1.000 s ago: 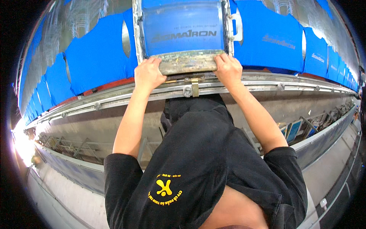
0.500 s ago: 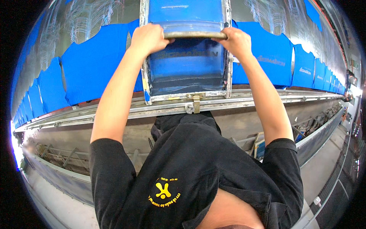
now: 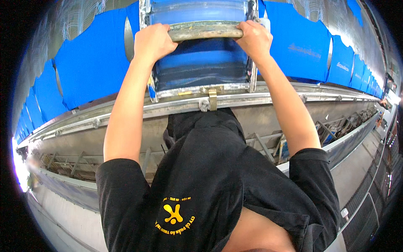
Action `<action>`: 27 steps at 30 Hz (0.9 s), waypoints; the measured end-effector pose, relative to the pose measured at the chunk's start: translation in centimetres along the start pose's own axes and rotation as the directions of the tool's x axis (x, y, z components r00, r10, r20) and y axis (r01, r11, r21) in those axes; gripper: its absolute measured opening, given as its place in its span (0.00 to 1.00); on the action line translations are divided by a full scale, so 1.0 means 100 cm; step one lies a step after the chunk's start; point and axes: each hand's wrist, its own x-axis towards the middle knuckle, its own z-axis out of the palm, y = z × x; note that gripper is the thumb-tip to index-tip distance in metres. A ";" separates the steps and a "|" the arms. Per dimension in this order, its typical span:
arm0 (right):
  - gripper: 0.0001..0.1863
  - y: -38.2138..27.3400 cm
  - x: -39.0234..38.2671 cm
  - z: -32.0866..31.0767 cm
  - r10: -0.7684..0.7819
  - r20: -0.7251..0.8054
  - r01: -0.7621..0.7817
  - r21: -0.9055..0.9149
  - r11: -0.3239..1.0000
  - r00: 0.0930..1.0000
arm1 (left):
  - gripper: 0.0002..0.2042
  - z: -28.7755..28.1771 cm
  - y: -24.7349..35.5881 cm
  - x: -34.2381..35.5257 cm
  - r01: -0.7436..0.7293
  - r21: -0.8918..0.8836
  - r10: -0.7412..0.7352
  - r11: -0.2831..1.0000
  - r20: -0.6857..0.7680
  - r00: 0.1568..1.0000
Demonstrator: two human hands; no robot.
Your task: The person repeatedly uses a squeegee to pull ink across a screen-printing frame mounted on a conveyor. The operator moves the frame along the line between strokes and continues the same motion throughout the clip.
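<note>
My left hand (image 3: 155, 44) and my right hand (image 3: 256, 41) are closed round the two ends of a squeegee (image 3: 205, 30). Its worn, greenish-grey handle lies crosswise over a screen printing frame (image 3: 253, 63), and its lower edge cannot be made out. Inside the frame, the mesh (image 3: 201, 63) shows bands of blue and dark ink. At the frame's near side, a brass-coloured bracket (image 3: 213, 100) meets the metal rail (image 3: 260, 99). Blue fabric pieces (image 3: 294, 46) lie flat to both sides of the frame.
More blue pieces (image 3: 344, 61) run along the long table in a row. Under the rail, a shelf (image 3: 75, 166) holds frames and loose items. A grey floor (image 3: 357, 164) stretches behind it at the right, with a thin pale pipe (image 3: 352, 222) nearby.
The squeegee has tilted, so more of its handle's broad side shows. The frame and table sit higher in the picture. Both hands keep their grip.
</note>
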 end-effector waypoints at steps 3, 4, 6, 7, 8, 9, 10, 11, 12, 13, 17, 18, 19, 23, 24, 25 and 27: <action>0.16 -0.011 -0.062 -0.006 -0.023 0.001 0.023 0.018 1.000 1.000 | 0.25 0.017 0.019 -0.057 0.033 -0.004 -0.032 0.999 0.049 0.998; 0.14 -0.013 -0.086 -0.011 -0.036 0.014 0.035 0.026 0.999 0.999 | 0.25 0.027 0.027 -0.075 0.050 -0.013 -0.048 0.999 0.113 0.992; 0.13 -0.020 -0.126 -0.018 -0.034 -0.001 0.034 0.039 0.999 0.999 | 0.24 0.041 0.037 -0.110 0.037 -0.043 -0.033 0.998 0.087 0.996; 0.14 -0.022 -0.144 -0.018 -0.023 -0.012 0.023 0.039 0.999 1.000 | 0.22 0.050 0.041 -0.128 0.002 -0.075 -0.001 0.997 0.007 1.000; 0.15 -0.025 -0.153 -0.019 -0.026 -0.038 0.028 0.071 0.997 0.999 | 0.24 0.059 0.042 -0.139 -0.015 -0.082 0.009 0.997 -0.073 0.997; 0.15 -0.027 -0.156 -0.023 -0.027 -0.068 0.034 0.101 0.994 0.997 | 0.25 0.068 0.038 -0.145 -0.036 -0.084 0.023 0.996 -0.157 0.987; 0.17 -0.029 -0.155 -0.032 -0.036 -0.019 0.039 0.151 0.988 0.999 | 0.27 0.080 0.031 -0.148 -0.056 -0.062 0.042 0.996 -0.218 0.975; 0.21 -0.026 -0.149 -0.049 -0.064 0.088 0.043 0.217 0.975 0.994 | 0.27 0.070 0.034 -0.146 -0.039 -0.101 0.024 0.994 -0.148 0.989; 0.23 -0.020 -0.143 -0.056 -0.056 0.132 0.010 0.331 0.944 0.990 | 0.27 0.060 0.037 -0.144 -0.019 -0.098 0.010 0.995 -0.089 0.996; 0.26 -0.010 -0.136 -0.061 -0.062 0.176 -0.023 0.441 0.897 0.982 | 0.28 0.049 0.041 -0.143 0.006 -0.095 -0.009 0.995 -0.030 1.000; 0.20 0.049 -0.085 -0.046 0.385 0.024 -0.294 0.689 0.663 0.923 | 0.27 0.041 0.053 -0.146 -0.185 -0.094 0.171 0.978 -0.139 0.976; 0.19 0.081 -0.072 -0.025 0.475 -0.090 -0.321 0.625 0.711 0.876 | 0.26 0.041 0.066 -0.136 -0.266 -0.128 0.248 0.955 -0.140 0.959; 0.21 0.109 -0.061 -0.008 0.489 -0.071 -0.343 0.624 0.702 0.869 | 0.25 0.050 0.078 -0.132 -0.311 -0.121 0.294 0.943 -0.139 0.946; 0.21 0.143 -0.021 0.054 0.472 0.576 -0.459 0.818 -0.347 0.668 | 0.25 0.059 0.099 -0.135 -0.316 -0.228 0.284 0.921 -0.164 0.945; 0.21 0.121 -0.015 0.060 0.551 0.482 -0.489 0.860 -0.147 0.681 | 0.25 0.066 0.095 -0.140 -0.316 -0.245 0.272 0.917 -0.196 0.942; 0.20 0.098 -0.015 0.059 0.606 0.367 -0.504 0.861 0.066 0.706 | 0.25 0.071 0.091 -0.146 -0.293 -0.249 0.250 0.923 -0.189 0.950; 0.20 0.084 0.000 0.042 0.688 0.337 -0.454 0.891 -0.012 0.643 | 0.27 0.072 0.072 -0.157 -0.358 -0.233 0.302 0.904 -0.244 0.922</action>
